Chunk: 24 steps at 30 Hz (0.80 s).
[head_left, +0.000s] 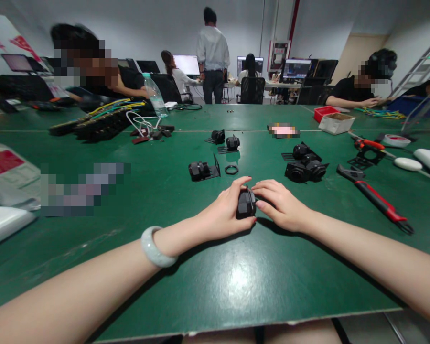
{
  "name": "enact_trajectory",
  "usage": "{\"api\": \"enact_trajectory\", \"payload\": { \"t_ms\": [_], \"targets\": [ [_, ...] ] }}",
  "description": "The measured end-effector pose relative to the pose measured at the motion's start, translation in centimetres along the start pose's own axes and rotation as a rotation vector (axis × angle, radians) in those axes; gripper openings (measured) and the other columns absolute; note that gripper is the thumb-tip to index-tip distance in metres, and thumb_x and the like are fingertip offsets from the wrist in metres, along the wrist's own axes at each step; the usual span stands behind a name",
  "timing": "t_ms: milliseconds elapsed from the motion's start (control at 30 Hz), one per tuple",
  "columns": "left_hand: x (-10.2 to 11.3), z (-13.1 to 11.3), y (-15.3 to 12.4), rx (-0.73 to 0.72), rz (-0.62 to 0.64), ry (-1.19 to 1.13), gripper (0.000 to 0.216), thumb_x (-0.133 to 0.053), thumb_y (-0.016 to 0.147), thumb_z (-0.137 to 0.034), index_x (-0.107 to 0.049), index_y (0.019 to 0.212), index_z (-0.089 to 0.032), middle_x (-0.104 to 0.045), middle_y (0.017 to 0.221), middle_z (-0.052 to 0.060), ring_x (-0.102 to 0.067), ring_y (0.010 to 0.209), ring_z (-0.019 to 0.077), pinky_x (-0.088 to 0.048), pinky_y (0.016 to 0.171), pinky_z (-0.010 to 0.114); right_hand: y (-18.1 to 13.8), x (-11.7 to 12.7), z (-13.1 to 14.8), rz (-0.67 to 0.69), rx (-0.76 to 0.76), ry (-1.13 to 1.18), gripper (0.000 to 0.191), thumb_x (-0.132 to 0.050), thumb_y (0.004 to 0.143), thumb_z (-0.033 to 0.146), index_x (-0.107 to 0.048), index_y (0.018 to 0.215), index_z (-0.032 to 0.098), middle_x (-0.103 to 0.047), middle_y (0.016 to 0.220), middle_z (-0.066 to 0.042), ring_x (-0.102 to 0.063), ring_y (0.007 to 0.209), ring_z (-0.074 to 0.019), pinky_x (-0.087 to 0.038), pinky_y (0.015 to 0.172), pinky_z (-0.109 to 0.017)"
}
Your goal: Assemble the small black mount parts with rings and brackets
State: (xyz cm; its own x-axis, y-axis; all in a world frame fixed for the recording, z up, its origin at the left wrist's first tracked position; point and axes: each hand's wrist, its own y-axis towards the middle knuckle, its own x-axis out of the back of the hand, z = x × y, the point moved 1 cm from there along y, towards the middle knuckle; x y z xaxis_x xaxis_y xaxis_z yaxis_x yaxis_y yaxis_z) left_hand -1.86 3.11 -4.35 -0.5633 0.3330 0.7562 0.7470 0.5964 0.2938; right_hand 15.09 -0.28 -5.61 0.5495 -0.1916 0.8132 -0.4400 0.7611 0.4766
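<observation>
My left hand (224,210), with a pale bangle (154,247) at the wrist, wraps its thumb and fingers round a black cable gland (244,204) just above the green table. From the other side my right hand (281,204) has bent fingers and thumb at the gland's right end, by a thin plate edge; its exact contact is partly hidden. Just beyond my hands a black hex nut (231,169) lies flat. Left of the nut sits another gland on an angled bracket (200,170), with two similar ones (232,143) farther back.
At right are grouped black fittings (306,165) and a red-handled adjustable wrench (378,198). Farther back stand a red box (325,112), a white box (337,123), a cable bundle (111,114) and a bottle (155,95). Other people sit across the table.
</observation>
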Motion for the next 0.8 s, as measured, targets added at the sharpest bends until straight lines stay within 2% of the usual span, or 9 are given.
{"api": "enact_trajectory", "payload": {
  "t_ms": [167,300,467,800],
  "targets": [
    [0.1,-0.1,0.0,0.008,0.002,-0.003,0.073,-0.058,0.061,-0.025,-0.019,0.122,-0.018,-0.045,0.107,0.011,-0.047,0.099,0.022,-0.035,0.086,0.04,-0.2,0.5,0.3,-0.141,0.027,0.047,0.028,-0.039,0.081,0.031,-0.05,0.1,0.015,-0.055,0.098,-0.009,-0.047,0.095,-0.0193,-0.038,0.082,-0.037],
    [0.1,-0.1,0.0,0.008,0.0,-0.015,0.073,-0.059,0.061,-0.025,-0.02,0.122,-0.018,-0.046,0.106,0.011,-0.047,0.098,0.0216,-0.035,0.086,0.04,-0.6,1.0,0.6,-0.243,0.172,0.082,0.023,-0.041,0.078,0.027,-0.055,0.093,0.017,-0.056,0.095,-0.008,-0.048,0.094,-0.02,-0.039,0.081,-0.038],
    [0.1,0.0,0.0,0.011,-0.003,-0.013,0.073,-0.06,0.061,-0.026,-0.02,0.122,-0.018,-0.046,0.106,0.011,-0.048,0.098,0.0219,-0.035,0.086,0.04,-0.8,1.1,0.8,-0.206,0.286,0.051,0.021,-0.045,0.075,0.024,-0.058,0.091,0.018,-0.058,0.094,-0.007,-0.047,0.098,-0.0208,-0.039,0.082,-0.04],
    [0.0,0.0,0.0,0.001,0.004,0.003,0.073,-0.058,0.061,-0.026,-0.019,0.122,-0.017,-0.044,0.108,0.011,-0.045,0.101,0.0221,-0.035,0.087,0.038,-0.6,0.8,0.4,-0.192,0.224,0.048,0.027,-0.042,0.078,0.026,-0.055,0.099,0.017,-0.058,0.097,-0.008,-0.047,0.098,-0.0214,-0.039,0.081,-0.042]
  ]
}}
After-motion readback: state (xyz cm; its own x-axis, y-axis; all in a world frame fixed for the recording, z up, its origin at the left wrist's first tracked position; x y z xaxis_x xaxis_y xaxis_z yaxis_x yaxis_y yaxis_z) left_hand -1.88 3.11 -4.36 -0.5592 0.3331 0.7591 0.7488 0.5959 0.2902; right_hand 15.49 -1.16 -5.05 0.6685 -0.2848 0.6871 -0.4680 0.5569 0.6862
